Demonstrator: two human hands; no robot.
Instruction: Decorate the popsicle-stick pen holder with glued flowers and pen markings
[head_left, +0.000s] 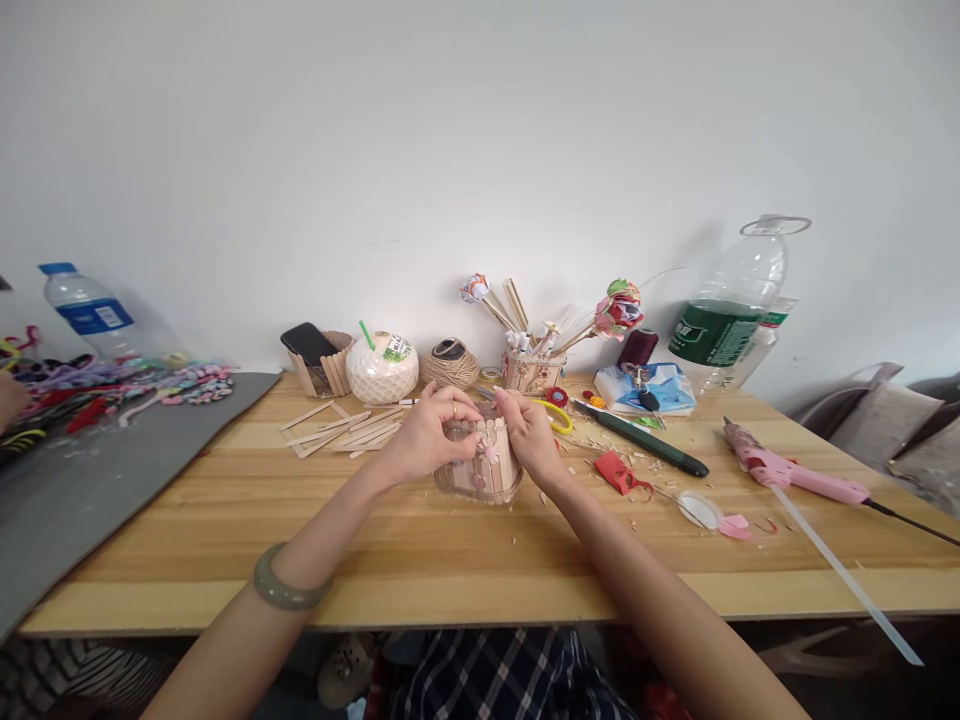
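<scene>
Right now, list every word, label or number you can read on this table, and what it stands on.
None can be read.
Large bottle, green label: white print, blurred.
Small bottle, blue label: too small.
White coconut, green sticker: too small.
Tissue pack: print unreadable.

Bare forearms, jade bangle [289, 590] (plus finger ring [453, 408]).

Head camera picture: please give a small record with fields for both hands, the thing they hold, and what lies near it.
left hand: left hand grips the left side of the holder
right hand: right hand pinches its top edge
held thing: small holder of pale wooden craft sticks, upright on the wooden table
left of it: loose wooden sticks
right of it: pink glue gun
</scene>
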